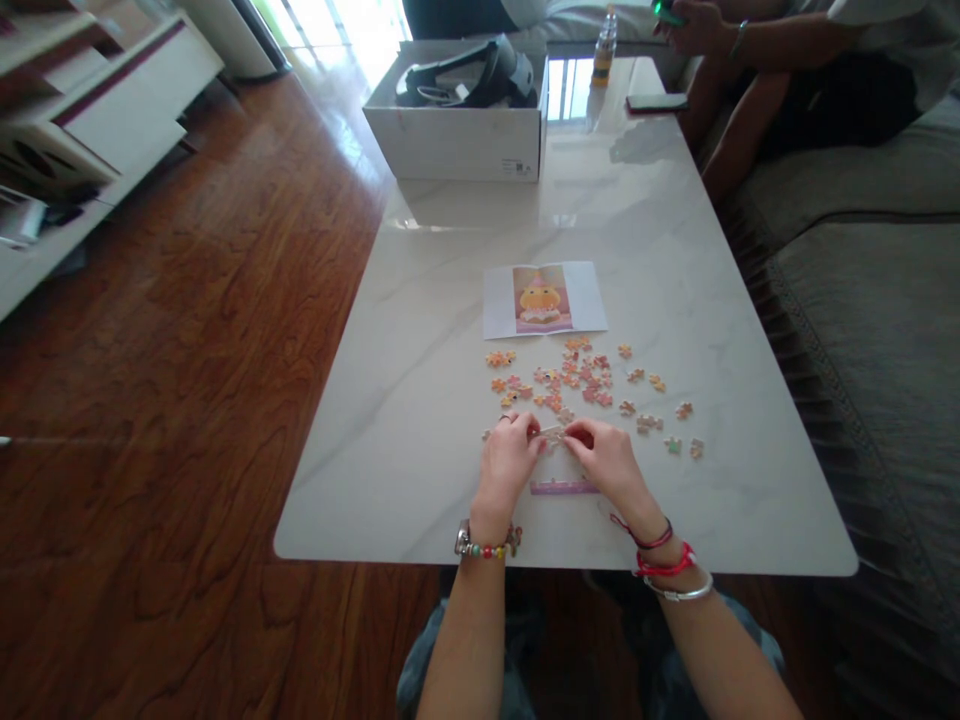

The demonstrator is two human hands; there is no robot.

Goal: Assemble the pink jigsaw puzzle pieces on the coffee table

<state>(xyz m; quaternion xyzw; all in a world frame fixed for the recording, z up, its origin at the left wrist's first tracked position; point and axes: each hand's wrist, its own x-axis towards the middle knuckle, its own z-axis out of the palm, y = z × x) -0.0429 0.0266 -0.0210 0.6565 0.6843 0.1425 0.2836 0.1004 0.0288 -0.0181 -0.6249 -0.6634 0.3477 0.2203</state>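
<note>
Between my two hands, just above the table, are small pale jigsaw puzzle pieces (553, 434). My left hand (511, 450) pinches them from the left, and my right hand (602, 455) pinches from the right; the fingers hide part of them. Nearer to me lies a joined purple strip of puzzle pieces (564, 488), flat on the table. Loose orange and pink puzzle pieces (574, 372) are scattered beyond my hands. Further off rests a paper sheet with a printed picture of a yellow figure in a party hat (541, 300).
The white marbled table (420, 330) holds a white box (457, 140) with a dark headset-like device in it. Behind stand a bottle (604, 48) and a flat phone-like object (657, 103). Another person (787, 60) sits on the grey sofa (877, 300) at right.
</note>
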